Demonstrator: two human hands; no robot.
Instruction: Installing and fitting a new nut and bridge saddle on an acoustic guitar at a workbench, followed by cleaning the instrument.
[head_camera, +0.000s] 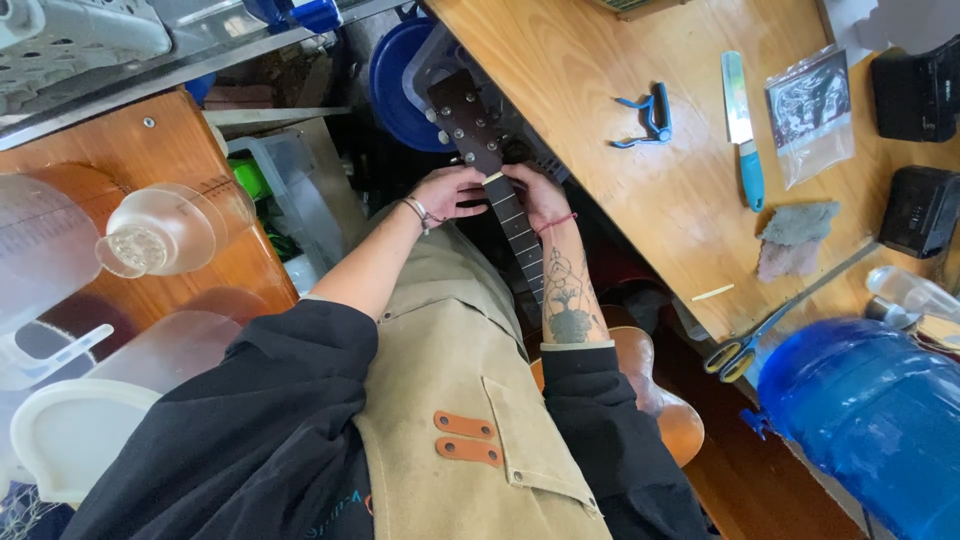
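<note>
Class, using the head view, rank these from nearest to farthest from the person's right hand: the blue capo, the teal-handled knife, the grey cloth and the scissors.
Measured from the right hand, on the guitar neck:
1. Blue capo, on the wooden bench just right of the hand.
2. Teal-handled knife, beyond the capo.
3. Grey cloth, further right, below the knife.
4. Scissors, at the bench's near edge, though close to the cloth's rank.

The guitar (515, 225) stands on end in the lap, its dark headstock pointing away from the body and its brown rounded body low beside the right forearm. The left grip (447, 192) and right grip (535, 195) clasp the dark fretted neck at the pale nut, just below the tuning pegs.
</note>
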